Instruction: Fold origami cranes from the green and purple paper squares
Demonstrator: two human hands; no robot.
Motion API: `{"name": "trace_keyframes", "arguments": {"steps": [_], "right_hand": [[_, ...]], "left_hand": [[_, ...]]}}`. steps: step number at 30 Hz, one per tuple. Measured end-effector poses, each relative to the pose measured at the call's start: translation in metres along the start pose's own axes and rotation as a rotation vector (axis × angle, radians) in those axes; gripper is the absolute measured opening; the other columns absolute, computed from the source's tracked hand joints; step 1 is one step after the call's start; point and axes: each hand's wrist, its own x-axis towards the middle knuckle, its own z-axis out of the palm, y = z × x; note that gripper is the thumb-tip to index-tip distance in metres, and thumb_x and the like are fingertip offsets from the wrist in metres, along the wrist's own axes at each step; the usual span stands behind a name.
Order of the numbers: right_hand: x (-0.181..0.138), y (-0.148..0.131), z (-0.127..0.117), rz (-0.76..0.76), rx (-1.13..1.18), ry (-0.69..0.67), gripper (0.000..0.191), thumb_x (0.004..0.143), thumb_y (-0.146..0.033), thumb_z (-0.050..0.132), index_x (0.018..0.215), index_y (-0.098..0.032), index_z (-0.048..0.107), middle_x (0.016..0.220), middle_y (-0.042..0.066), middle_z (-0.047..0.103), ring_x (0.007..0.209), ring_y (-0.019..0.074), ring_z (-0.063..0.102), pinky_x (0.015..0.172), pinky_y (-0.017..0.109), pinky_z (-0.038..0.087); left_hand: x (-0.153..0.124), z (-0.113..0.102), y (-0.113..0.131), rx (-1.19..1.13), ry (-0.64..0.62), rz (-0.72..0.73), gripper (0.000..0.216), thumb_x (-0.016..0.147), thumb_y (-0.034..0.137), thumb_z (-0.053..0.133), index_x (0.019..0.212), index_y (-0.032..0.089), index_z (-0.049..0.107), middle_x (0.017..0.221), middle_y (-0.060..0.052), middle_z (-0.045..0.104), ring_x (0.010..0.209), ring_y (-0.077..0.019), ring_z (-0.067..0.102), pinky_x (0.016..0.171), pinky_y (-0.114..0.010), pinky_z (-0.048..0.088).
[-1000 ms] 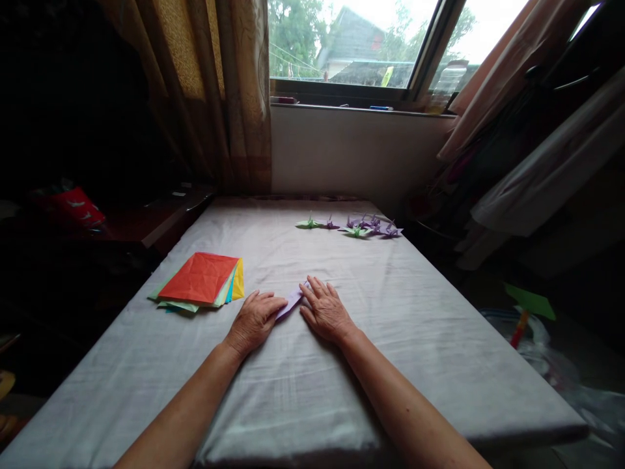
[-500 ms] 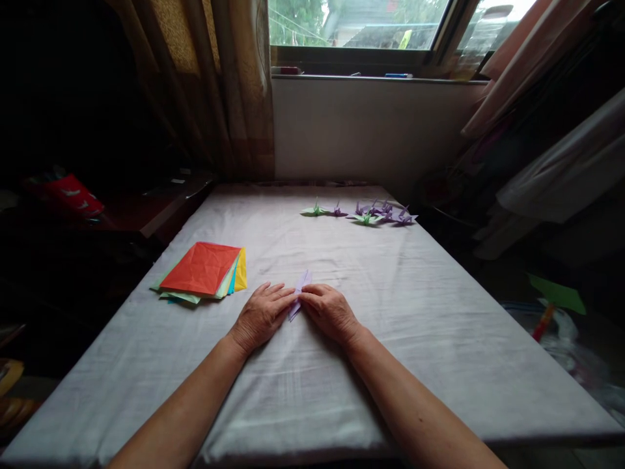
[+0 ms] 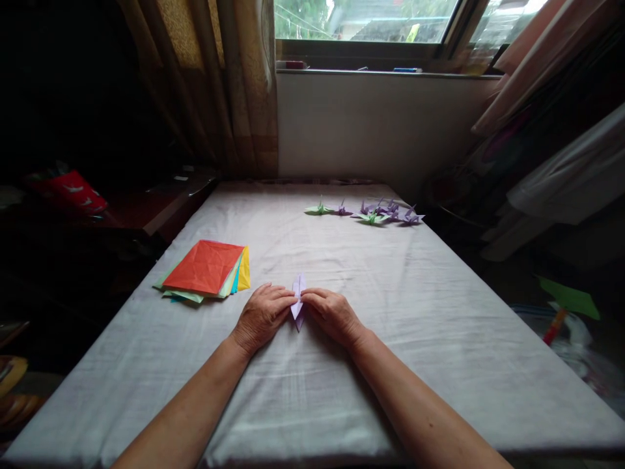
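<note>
A narrow folded piece of purple origami paper (image 3: pixel 298 309) lies on the cloth-covered table between my hands, its pointed lower end toward me. My left hand (image 3: pixel 266 312) holds its left edge with thumb and fingers, the other fingers resting toward the cloth. On the opposite edge, my right hand (image 3: pixel 334 314) pinches the paper with thumb and forefinger. The undersides of both hands are hidden. To the left of my left hand sits a stack of coloured paper sheets (image 3: pixel 204 267), red on top, with yellow, blue and green edges showing beneath.
Several purple paper cranes (image 3: pixel 390 210) and a green paper crane (image 3: pixel 372 218) stand at the table's far right; another green crane (image 3: pixel 320 208) is left of them. A white cloth (image 3: pixel 439 365) covers the table. Beyond the right edge are a plastic bag (image 3: pixel 579 339) and a green sheet (image 3: pixel 569 298).
The folded purple paper has turned from a slant to nearly straight, and more of its lower point shows. Both hands keep almost the same place; the view has shifted slightly.
</note>
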Motion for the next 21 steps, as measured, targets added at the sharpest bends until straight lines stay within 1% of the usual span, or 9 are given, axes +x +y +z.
{"name": "trace_keyframes", "arguments": {"steps": [3, 6, 9, 13, 15, 18, 19, 21], "right_hand": [[0.001, -0.001, -0.001, -0.003, -0.014, 0.021, 0.023, 0.093, -0.018, 0.049, 0.104, -0.022, 0.069, 0.111, 0.007, 0.071, 0.098, 0.0173, 0.066, 0.088, 0.029, 0.051], [0.003, -0.004, -0.003, 0.034, -0.094, 0.034, 0.016, 0.090, -0.023, 0.058, 0.096, -0.023, 0.072, 0.103, 0.007, 0.071, 0.092, 0.0193, 0.063, 0.085, 0.032, 0.048], [0.003, -0.007, -0.002, 0.112, -0.109, 0.037, 0.012, 0.088, -0.025, 0.061, 0.086, -0.023, 0.073, 0.093, 0.005, 0.069, 0.086, 0.0185, 0.061, 0.081, 0.030, 0.046], [0.004, -0.008, 0.000, 0.206, -0.008, 0.031, 0.010, 0.087, -0.025, 0.063, 0.087, -0.023, 0.073, 0.089, 0.004, 0.068, 0.086, 0.0170, 0.061, 0.080, 0.028, 0.045], [0.007, -0.009, -0.001, 0.261, 0.019, 0.008, 0.011, 0.088, -0.024, 0.062, 0.084, -0.023, 0.072, 0.086, 0.003, 0.068, 0.083, 0.0159, 0.061, 0.078, 0.026, 0.045], [0.014, -0.011, -0.005, 0.359, -0.028, -0.065, 0.017, 0.089, -0.023, 0.058, 0.077, -0.022, 0.071, 0.080, 0.002, 0.066, 0.078, 0.0154, 0.061, 0.071, 0.025, 0.043], [0.016, -0.011, -0.006, 0.385, -0.046, -0.091, 0.018, 0.089, -0.023, 0.058, 0.076, -0.022, 0.070, 0.079, 0.002, 0.066, 0.077, 0.0155, 0.061, 0.069, 0.025, 0.042], [0.020, -0.012, -0.008, 0.415, -0.067, -0.129, 0.018, 0.090, -0.024, 0.057, 0.077, -0.022, 0.070, 0.081, 0.002, 0.065, 0.078, 0.0157, 0.061, 0.067, 0.025, 0.041]], "left_hand": [[0.001, -0.001, 0.002, -0.029, 0.044, -0.008, 0.022, 0.092, 0.018, 0.052, 0.102, 0.024, 0.071, 0.103, -0.005, 0.075, 0.098, -0.0205, 0.066, 0.098, -0.042, 0.045], [0.002, -0.001, 0.004, -0.042, 0.038, -0.034, 0.019, 0.092, 0.020, 0.053, 0.098, 0.023, 0.071, 0.097, -0.004, 0.074, 0.093, -0.0203, 0.065, 0.089, -0.038, 0.047], [0.003, -0.001, 0.008, -0.027, 0.022, -0.105, 0.015, 0.092, 0.024, 0.055, 0.091, 0.022, 0.070, 0.089, -0.004, 0.073, 0.087, -0.0208, 0.064, 0.084, -0.037, 0.047], [0.012, 0.000, 0.010, -0.005, -0.045, -0.230, 0.015, 0.091, 0.023, 0.054, 0.088, 0.020, 0.068, 0.087, -0.005, 0.070, 0.087, -0.0216, 0.061, 0.082, -0.036, 0.044], [0.018, -0.001, 0.008, -0.010, -0.081, -0.249, 0.017, 0.091, 0.024, 0.053, 0.085, 0.020, 0.068, 0.085, -0.004, 0.070, 0.086, -0.0214, 0.061, 0.081, -0.035, 0.044], [0.027, -0.006, 0.003, -0.029, -0.132, -0.248, 0.021, 0.091, 0.028, 0.054, 0.078, 0.021, 0.069, 0.075, -0.002, 0.069, 0.078, -0.0195, 0.061, 0.076, -0.032, 0.043], [0.029, -0.008, 0.001, -0.053, -0.154, -0.242, 0.021, 0.090, 0.030, 0.056, 0.078, 0.022, 0.070, 0.074, -0.001, 0.069, 0.077, -0.0188, 0.061, 0.075, -0.031, 0.043], [0.031, -0.011, -0.003, -0.134, -0.189, -0.222, 0.016, 0.087, 0.031, 0.060, 0.082, 0.024, 0.073, 0.079, 0.001, 0.072, 0.080, -0.0178, 0.062, 0.076, -0.029, 0.044]]}}
